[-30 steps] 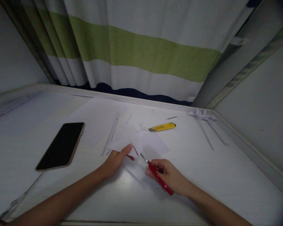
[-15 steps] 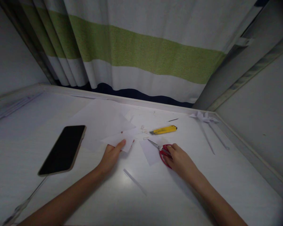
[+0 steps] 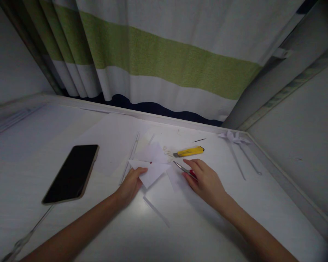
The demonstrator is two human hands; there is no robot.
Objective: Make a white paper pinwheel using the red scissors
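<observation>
**Paper Gripped at Left, Scissors at Right**

The two hands are apart over the pale worktop (image 3: pixel 196 233). The left hand (image 3: pixel 130 183) pinches a piece of white paper (image 3: pixel 153 174) near its left side, thumb uppermost; this edge grip probably serves to steady the sheet while leaving most of its face exposed. A small red spot shows near the upper edge. The right hand (image 3: pixel 206 179) lies over the handles of the scissors (image 3: pixel 183 168), blades pointing away to the upper left; whether its fingers grip or merely touch them cannot be told. The yellow cutter (image 3: pixel 190 151) rests just beyond, presumably for easy reach. The phone (image 3: pixel 71 174) lies well left, perhaps to keep the middle free.
</observation>
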